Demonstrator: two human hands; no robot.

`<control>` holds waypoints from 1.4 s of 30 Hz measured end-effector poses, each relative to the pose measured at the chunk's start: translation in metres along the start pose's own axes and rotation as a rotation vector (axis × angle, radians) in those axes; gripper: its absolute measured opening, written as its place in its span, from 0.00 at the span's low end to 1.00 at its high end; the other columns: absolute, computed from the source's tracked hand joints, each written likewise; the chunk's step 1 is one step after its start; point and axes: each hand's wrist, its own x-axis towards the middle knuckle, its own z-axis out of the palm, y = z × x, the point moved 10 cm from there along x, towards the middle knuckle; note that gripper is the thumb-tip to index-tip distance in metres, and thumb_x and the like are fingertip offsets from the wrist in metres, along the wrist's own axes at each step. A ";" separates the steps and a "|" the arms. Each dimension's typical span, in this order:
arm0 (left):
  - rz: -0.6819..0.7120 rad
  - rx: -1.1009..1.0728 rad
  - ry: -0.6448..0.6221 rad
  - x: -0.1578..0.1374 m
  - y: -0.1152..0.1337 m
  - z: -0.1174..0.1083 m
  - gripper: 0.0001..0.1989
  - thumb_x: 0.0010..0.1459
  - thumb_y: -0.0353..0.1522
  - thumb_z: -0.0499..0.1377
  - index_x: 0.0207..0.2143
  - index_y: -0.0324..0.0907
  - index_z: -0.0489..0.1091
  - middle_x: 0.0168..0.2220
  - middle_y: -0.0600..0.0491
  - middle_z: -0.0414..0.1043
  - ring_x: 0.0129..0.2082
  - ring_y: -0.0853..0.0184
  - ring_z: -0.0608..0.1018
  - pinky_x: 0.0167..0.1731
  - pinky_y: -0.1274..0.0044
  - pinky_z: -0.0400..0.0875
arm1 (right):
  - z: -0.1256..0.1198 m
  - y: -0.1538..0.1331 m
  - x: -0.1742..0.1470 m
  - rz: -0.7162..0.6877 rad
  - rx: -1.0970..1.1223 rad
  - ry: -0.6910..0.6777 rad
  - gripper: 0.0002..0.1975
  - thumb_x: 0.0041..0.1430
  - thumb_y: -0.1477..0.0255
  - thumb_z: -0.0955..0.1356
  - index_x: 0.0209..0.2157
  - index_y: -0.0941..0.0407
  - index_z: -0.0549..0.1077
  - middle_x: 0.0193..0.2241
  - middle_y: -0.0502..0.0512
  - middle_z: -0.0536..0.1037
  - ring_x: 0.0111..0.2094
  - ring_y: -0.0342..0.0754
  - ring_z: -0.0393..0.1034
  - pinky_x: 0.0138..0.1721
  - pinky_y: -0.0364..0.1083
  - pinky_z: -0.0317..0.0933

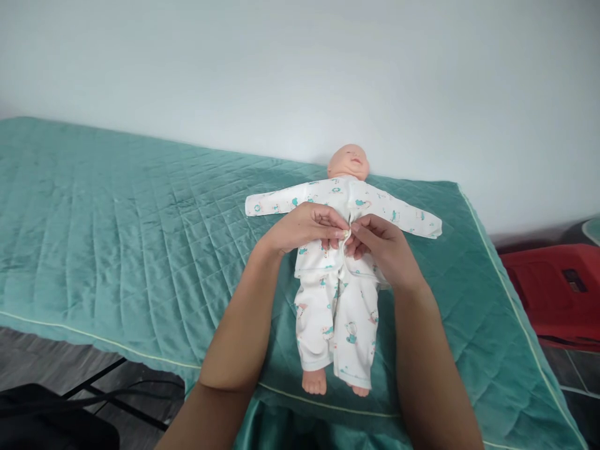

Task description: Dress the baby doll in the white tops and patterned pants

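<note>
A baby doll (349, 164) lies on its back with its head toward the wall and its bare feet toward me. It wears a white printed long-sleeved shirt (323, 190) with the sleeves spread out to both sides, and matching white trousers (354, 325). At the middle of the shirt front, my left hand (312, 226) pinches the fabric edge from the left. My right hand (382, 244) pinches the same front opening from the right, its fingertips almost touching those of the left. Whatever fastener sits between the fingertips is hidden.
A green quilted cover (140, 244) spreads over the table, which stands against a pale wall (234, 75). Off its right edge is a red plastic object (553, 287). A black item (51, 419) and thin dark table legs (122, 403) show at lower left.
</note>
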 end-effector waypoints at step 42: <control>-0.057 0.100 0.015 -0.001 -0.006 -0.005 0.10 0.51 0.26 0.64 0.36 0.40 0.68 0.26 0.57 0.72 0.21 0.75 0.75 0.22 0.82 0.71 | -0.002 0.004 0.001 -0.021 0.111 0.036 0.13 0.61 0.61 0.72 0.32 0.55 0.71 0.26 0.50 0.79 0.20 0.41 0.71 0.21 0.39 0.62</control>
